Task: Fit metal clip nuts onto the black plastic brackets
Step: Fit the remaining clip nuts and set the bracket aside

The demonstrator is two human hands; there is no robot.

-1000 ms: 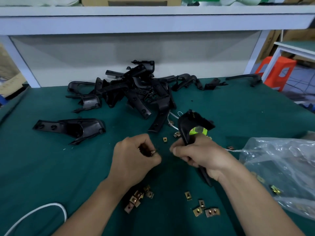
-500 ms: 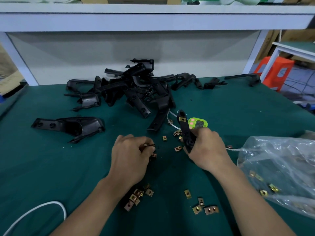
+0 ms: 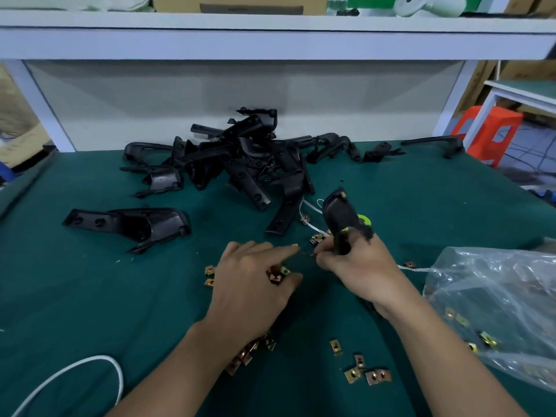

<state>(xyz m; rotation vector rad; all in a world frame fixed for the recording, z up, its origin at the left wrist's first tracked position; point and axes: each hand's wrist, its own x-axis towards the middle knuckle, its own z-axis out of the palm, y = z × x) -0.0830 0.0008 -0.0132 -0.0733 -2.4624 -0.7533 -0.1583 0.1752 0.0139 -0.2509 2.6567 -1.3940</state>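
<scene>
My right hand [image 3: 361, 267] grips a black plastic bracket [image 3: 338, 213] by its lower part, holding it upright above the green mat; a brass clip nut sits at the bracket's top end. My left hand [image 3: 252, 291] is just to the left, pinching a couple of brass clip nuts [image 3: 276, 274] between thumb and fingers, with its index finger stretched toward the right hand. Loose clip nuts [image 3: 368, 375] lie on the mat near my wrists, more [image 3: 209, 276] to the left of my left hand.
A pile of black brackets [image 3: 240, 164] sits at the back of the mat. One bracket [image 3: 132, 225] lies alone at the left. A clear plastic bag [image 3: 496, 299] with nuts is at the right. A white cable [image 3: 78, 371] loops at the front left. A green object [image 3: 365, 219] is behind the held bracket.
My right hand has turned the bracket and shifted its grip. My left hand has moved right toward it, with the index finger now stretched out and nuts showing between its fingers.
</scene>
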